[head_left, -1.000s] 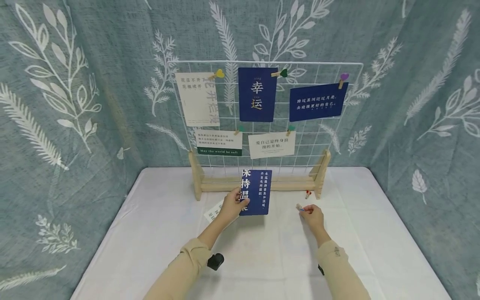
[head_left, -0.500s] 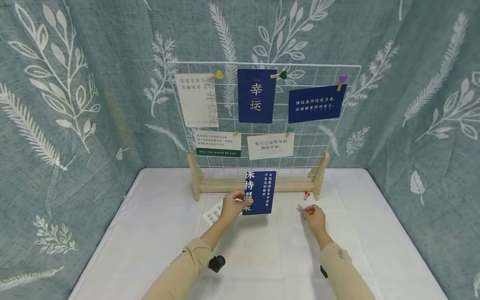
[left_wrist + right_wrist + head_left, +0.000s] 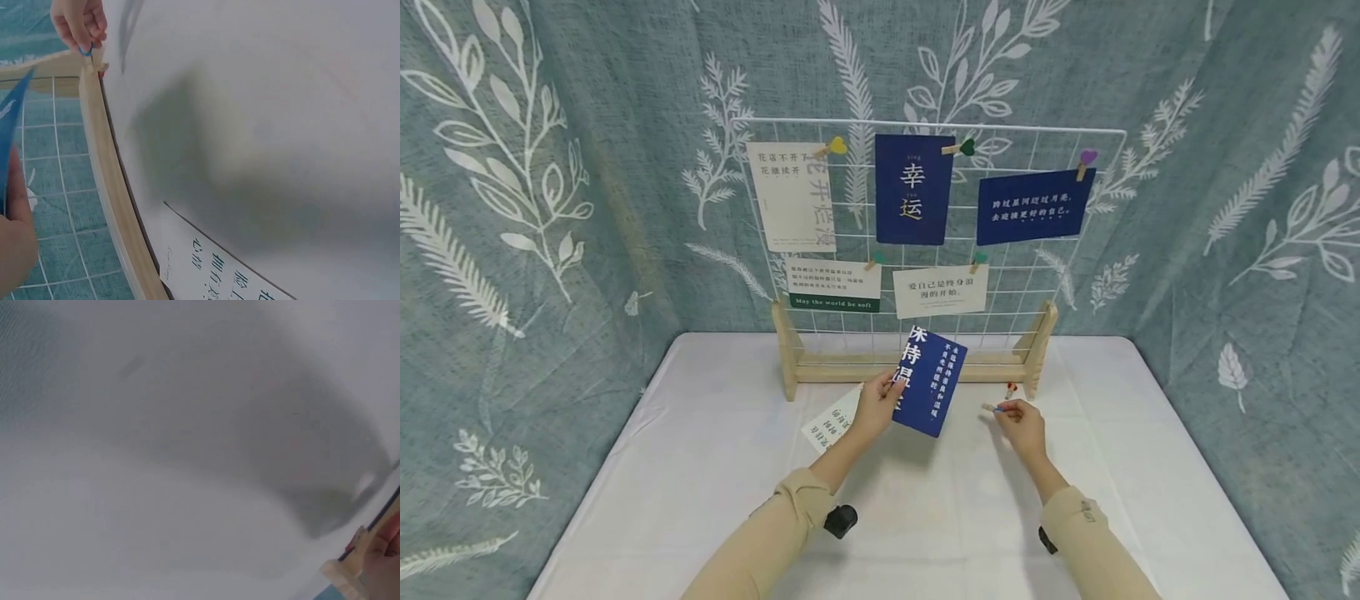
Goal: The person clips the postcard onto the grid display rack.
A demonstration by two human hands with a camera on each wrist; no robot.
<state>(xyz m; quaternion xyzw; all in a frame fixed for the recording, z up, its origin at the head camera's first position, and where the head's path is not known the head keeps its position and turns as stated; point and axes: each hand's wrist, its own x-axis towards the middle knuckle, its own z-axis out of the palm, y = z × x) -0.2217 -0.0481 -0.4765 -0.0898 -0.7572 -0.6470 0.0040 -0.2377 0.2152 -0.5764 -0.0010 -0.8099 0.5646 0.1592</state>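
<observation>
My left hand [image 3: 876, 410] pinches a dark blue card [image 3: 929, 385] with white lettering by its left edge, tilted clockwise in front of the rack's lower bar. To the right, my right hand [image 3: 1022, 423] pinches a small wooden clothespin [image 3: 990, 407] with a blue part at the fingers. A white card [image 3: 835, 421] with dark lettering lies on the table, partly behind my left hand. Just beyond my right hand lies another clothespin [image 3: 1011, 390] with a red top. In the left wrist view, the blue card [image 3: 11, 125] shows nearly edge-on.
A white wire grid [image 3: 1037, 304] on a wooden stand [image 3: 988, 372] stands at the back. Several cards hang on it by clothespins, among them a blue card [image 3: 912, 225] at top middle and a white card [image 3: 940, 304] below. A white cloth covers the table [image 3: 715, 467].
My left hand has moved slightly right, and the blue card has gone from upright to tilted clockwise. My right hand has shifted a little left and away from me with the clothespin.
</observation>
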